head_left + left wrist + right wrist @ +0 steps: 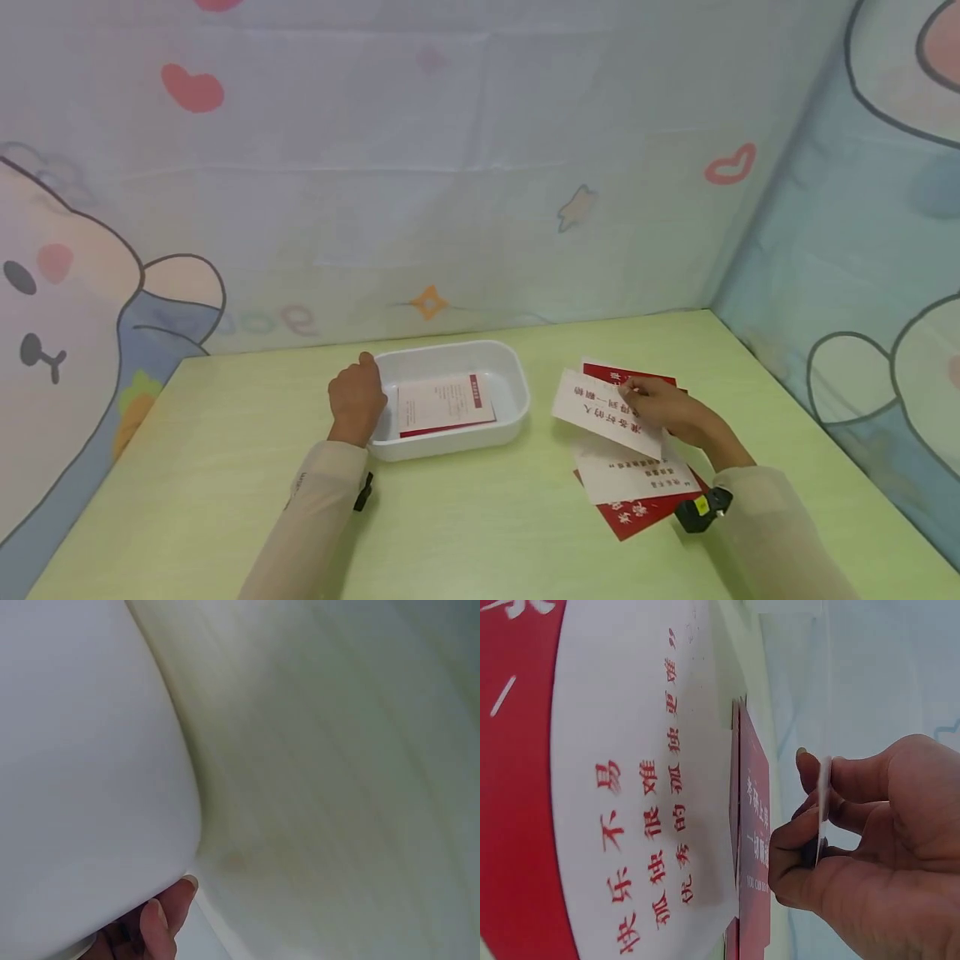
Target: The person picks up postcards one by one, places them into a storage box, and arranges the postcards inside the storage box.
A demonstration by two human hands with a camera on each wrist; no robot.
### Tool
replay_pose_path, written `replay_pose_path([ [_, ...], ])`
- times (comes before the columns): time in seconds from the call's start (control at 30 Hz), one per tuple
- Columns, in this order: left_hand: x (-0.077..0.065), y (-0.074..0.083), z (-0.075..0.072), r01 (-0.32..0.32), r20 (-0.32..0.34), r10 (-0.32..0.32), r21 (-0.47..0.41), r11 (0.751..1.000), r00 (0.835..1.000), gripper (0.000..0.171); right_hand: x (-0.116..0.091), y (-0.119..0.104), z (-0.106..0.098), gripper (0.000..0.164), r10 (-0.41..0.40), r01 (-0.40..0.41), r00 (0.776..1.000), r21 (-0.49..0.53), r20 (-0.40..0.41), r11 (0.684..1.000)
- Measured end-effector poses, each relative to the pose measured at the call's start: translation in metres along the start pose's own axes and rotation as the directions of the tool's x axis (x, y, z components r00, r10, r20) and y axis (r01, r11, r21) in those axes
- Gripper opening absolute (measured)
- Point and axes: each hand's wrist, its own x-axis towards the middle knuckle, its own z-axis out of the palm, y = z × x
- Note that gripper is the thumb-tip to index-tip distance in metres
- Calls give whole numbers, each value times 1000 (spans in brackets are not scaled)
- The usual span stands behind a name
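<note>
On the left, my left hand [357, 402] grips the left rim of a white plastic tray [450, 445]; its fingertips [180, 900] show at the tray's edge in the left wrist view. Inside the tray lies a white card [438, 404] with small print and a red strip, a red edge showing beneath it. My right hand [667, 410] pinches a white card [596, 410] with red Chinese characters, seen edge-on in the right wrist view. It is held tilted over a loose pile. That pile has another white card [637, 479] and red cards [633, 521].
Behind the held card, a red card [633, 372] lies at the pile's far side. The yellow-green tabletop [480, 533] meets a printed cloth backdrop [450, 208] at the back. Another cloth [862, 250] hangs along the right side. A black wrist camera [703, 510] overhangs the pile's near edge.
</note>
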Motion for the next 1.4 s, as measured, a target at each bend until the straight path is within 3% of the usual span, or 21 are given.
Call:
replay_pose_path([
  [0.3, 1, -2, -3, 20, 9, -20, 26, 999, 1000, 31, 8, -11, 6, 49, 22, -22, 999, -3, 39, 1000],
  [0.53, 2, 2, 1, 10, 6, -10, 49, 999, 1000, 33, 10, -18, 9, 41, 40, -40, 999, 15, 15, 999],
  [0.8, 6, 2, 2, 11, 2, -11, 71, 997, 1000, 28, 13, -31, 9, 39, -28, 27, 999, -27, -36, 999],
  [1.07, 7, 0, -1, 16, 23, -18, 67, 998, 1000, 29, 15, -41, 12, 37, -24, 22, 999, -28, -44, 999],
  [1.4, 8, 0, -2, 17, 19, -18, 65, 998, 1000, 26, 12, -46, 15, 40, -57, 58, 998, 51, -12, 997],
])
